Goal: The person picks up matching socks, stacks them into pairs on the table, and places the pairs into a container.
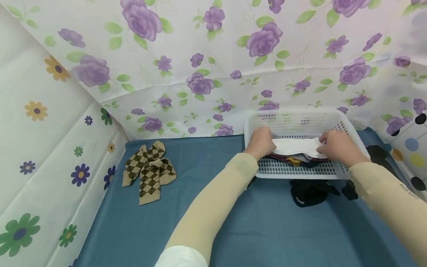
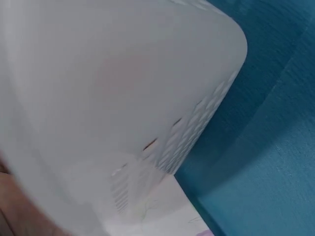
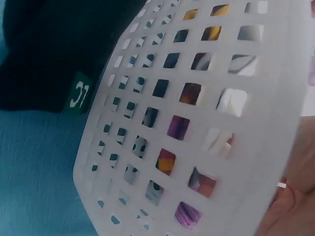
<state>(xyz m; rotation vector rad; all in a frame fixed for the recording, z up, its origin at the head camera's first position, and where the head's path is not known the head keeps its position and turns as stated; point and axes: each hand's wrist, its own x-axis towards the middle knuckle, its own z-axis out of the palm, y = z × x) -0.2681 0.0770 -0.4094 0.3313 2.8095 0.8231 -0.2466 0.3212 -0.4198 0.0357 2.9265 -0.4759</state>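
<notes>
Inside a white perforated plastic basket [image 1: 300,176] lies a long, flat, white sock-like cloth [image 1: 293,146]. My left hand [image 1: 261,142] holds its left end, and my right hand [image 1: 341,148] pinches its right end. Under the white cloth is a stack of coloured cloth pieces in maroon, mustard yellow [image 1: 293,160], grey and black. Through the basket's holes the right wrist view shows purple, yellow and grey fabric. The basket wall [image 2: 147,73] fills much of the left wrist view and hides most of the left hand [image 2: 22,209].
Brown-and-beige checkered socks [image 1: 150,170] lie at the left on the blue cloth [image 1: 186,155]. Black fabric items, one lettered [image 1: 308,193], lie in front of the basket, with more black fabric [image 1: 378,154] on its right. A floral sheet [image 1: 200,66] hangs behind.
</notes>
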